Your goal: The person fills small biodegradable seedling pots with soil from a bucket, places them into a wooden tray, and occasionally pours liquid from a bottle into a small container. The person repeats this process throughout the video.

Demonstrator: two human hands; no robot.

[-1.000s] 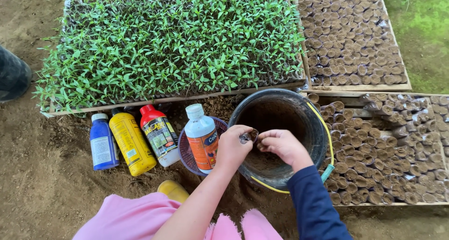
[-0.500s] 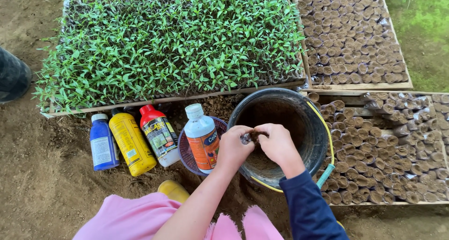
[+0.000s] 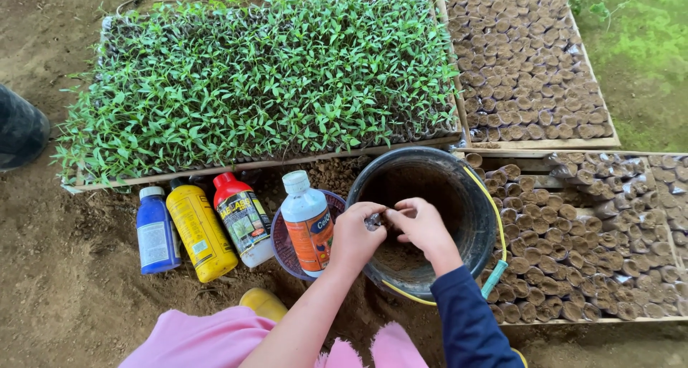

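My left hand (image 3: 355,233) and my right hand (image 3: 423,227) meet over a dark bucket (image 3: 479,203) partly filled with brown soil (image 3: 394,257). Between the fingertips of both hands is a small clear plastic pot (image 3: 375,221) with soil in it. The left hand pinches the pot from the left; the right fingers press at its top. My right arm wears a dark blue sleeve (image 3: 469,321); my left forearm is bare.
Left of the bucket lie a white bottle (image 3: 307,221) on a purple basket (image 3: 284,239), then red (image 3: 242,214), yellow (image 3: 199,228) and blue (image 3: 154,228) bottles. A seedling tray (image 3: 258,81) lies behind. Trays of soil-filled pots (image 3: 530,67) sit at right. A dark boot (image 3: 20,128) is at far left.
My right hand moved left from the soil to the pot held by my left hand and now presses on it. The view shifted slightly down.
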